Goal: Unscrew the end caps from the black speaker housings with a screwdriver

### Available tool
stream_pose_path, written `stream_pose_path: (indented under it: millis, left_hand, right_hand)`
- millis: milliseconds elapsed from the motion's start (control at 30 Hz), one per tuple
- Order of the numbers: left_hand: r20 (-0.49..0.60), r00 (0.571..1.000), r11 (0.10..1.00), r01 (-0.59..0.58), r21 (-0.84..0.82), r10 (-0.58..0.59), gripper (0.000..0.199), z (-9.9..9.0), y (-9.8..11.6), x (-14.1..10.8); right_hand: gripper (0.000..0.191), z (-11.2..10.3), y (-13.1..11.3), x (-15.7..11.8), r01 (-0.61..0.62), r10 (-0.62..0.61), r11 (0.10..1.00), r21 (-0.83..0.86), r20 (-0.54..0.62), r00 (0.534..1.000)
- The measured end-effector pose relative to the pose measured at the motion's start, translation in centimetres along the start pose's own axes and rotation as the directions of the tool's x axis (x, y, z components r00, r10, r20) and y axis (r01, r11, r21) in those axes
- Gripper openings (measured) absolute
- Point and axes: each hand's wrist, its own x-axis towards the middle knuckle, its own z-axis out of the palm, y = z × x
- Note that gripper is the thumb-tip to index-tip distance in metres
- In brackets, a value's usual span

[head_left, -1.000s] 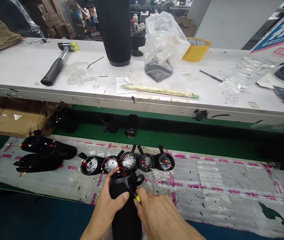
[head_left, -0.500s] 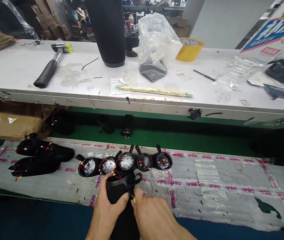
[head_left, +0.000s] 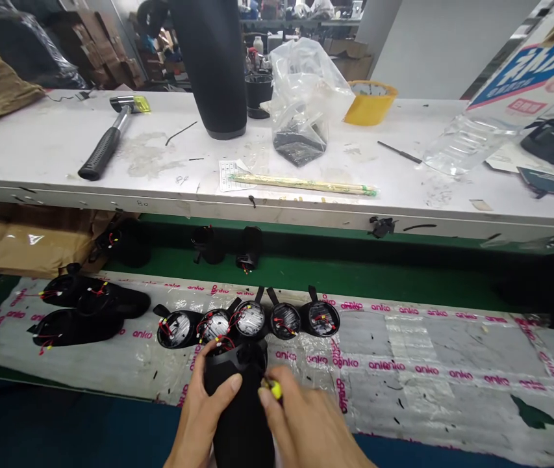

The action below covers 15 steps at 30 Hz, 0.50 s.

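Observation:
My left hand (head_left: 208, 404) is wrapped round the upper left side of a black cylindrical housing (head_left: 241, 416), its thumb lying on the front. Red and yellow wires with small connectors (head_left: 219, 340) come out of the housing's open top, by my left fingertips. My right hand (head_left: 301, 416) pinches a small tool with a yellow end (head_left: 273, 388) against the housing's right side, just below the rim. The tool's working tip is hidden. Beyond my hands, several similar black cylinders (head_left: 285, 320) lie in a row, open ends towards me, with wires and clear film inside.
More black cylinders (head_left: 76, 327) lie at the left on the plastic-covered lower surface (head_left: 427, 344). The white shelf (head_left: 150, 156) above holds a hammer (head_left: 111, 140), a tall black cylinder (head_left: 213, 71), a plastic bag (head_left: 306, 97), a yellow tape roll (head_left: 370, 104), wrapped sticks (head_left: 306, 184) and a bottle (head_left: 495, 97).
My right hand has turned and shifted slightly at the housing's rim, showing more of the tool's yellow end. The strap loop that stood out at the right now lies close to the rim.

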Motion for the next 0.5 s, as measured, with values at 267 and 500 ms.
stream_pose_path:
  millis: [267,500]
  left_hand:
    - [-0.025,1.000,1.000,-0.018,-0.019,0.017,0.078,-0.6,-0.1,0.9]
    - [-0.004,0.997,0.972,0.080,-0.220,-0.083,0.065,-0.6,-0.1,0.8]
  right_hand:
    - [0.021,3.7,2.5,-2.1,-0.057,0.065,0.981,0.184,-0.042,0.997]
    - [0.035,2.8,2.0,-2.5,-0.243,0.268,0.875,0.418,-0.001,0.963]
